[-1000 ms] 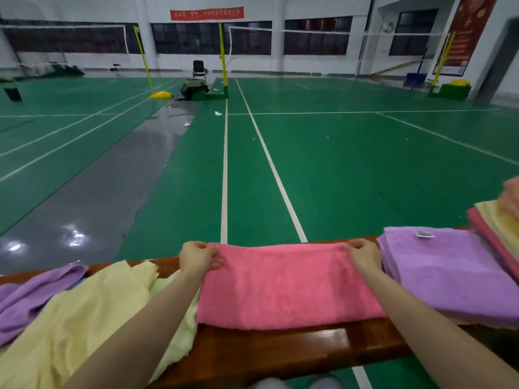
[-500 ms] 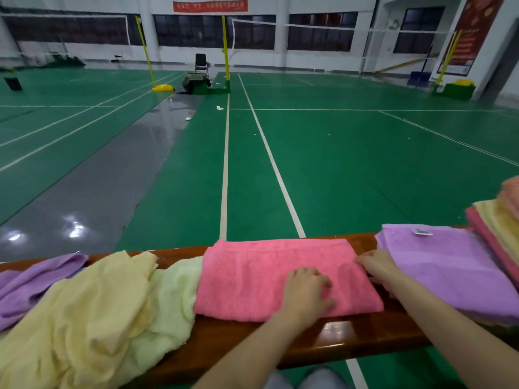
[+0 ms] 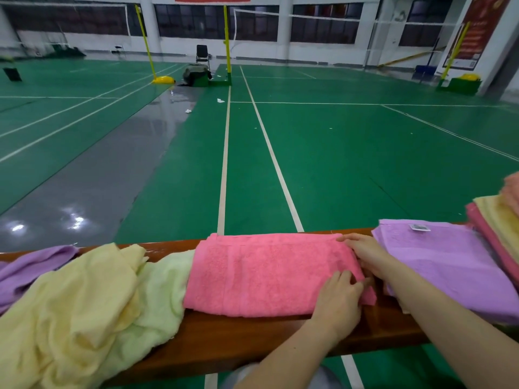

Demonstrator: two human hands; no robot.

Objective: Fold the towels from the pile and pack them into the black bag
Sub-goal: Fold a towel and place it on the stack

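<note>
A pink towel [image 3: 266, 273] lies folded into a long strip across the wooden bench [image 3: 238, 338]. My left hand [image 3: 339, 301] rests on its near right corner with fingers laid flat over the cloth. My right hand [image 3: 365, 254] touches the far right corner, fingers straight and pointing left. To the left sits the loose pile: a yellow towel [image 3: 70, 304], a pale green towel [image 3: 160, 290] and a purple towel [image 3: 28, 268]. A folded purple towel [image 3: 449, 265] lies just right of my hands. The black bag is not in view.
At the right edge, a stack of folded pink, yellow and peach towels [image 3: 500, 220] overlaps the purple one. Beyond the bench stretches a green sports court floor [image 3: 365, 164] with white lines, net posts and a chair far off.
My left hand left the towel's far left corner and slid across the top to the near right corner. My right hand stayed at the right end. The view tilted down slightly.
</note>
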